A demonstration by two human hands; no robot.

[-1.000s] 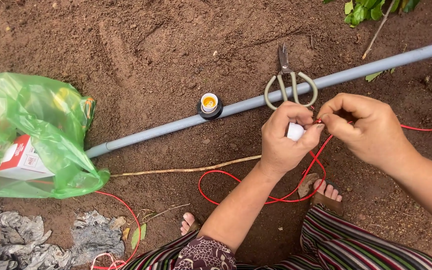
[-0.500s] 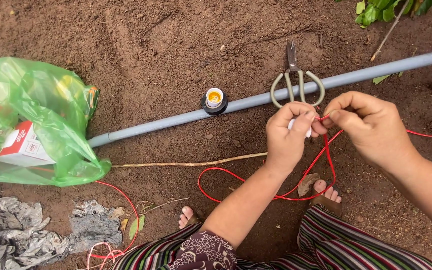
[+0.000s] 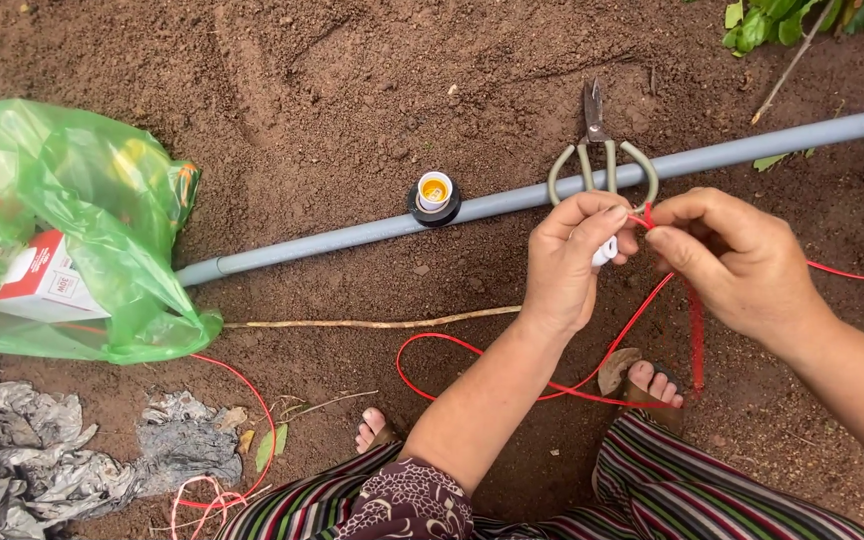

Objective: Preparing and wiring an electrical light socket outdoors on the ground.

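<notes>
- Left hand (image 3: 569, 262) pinches a small white fitting (image 3: 606, 250) over the soil
- Right hand (image 3: 734, 258) grips the red wire (image 3: 642, 310) at that fitting — hands nearly touching
- Scissors (image 3: 600, 150) lie across the grey pipe (image 3: 332, 240) just beyond
- Lamp socket (image 3: 434, 193) on the pipe, green bag (image 3: 72, 220) far left

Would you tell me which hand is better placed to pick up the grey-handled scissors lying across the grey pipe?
Probably the left hand: its knuckles sit just below the grey-handled scissors on the grey plastic pipe. The right hand pinches the thin red wire.
</notes>
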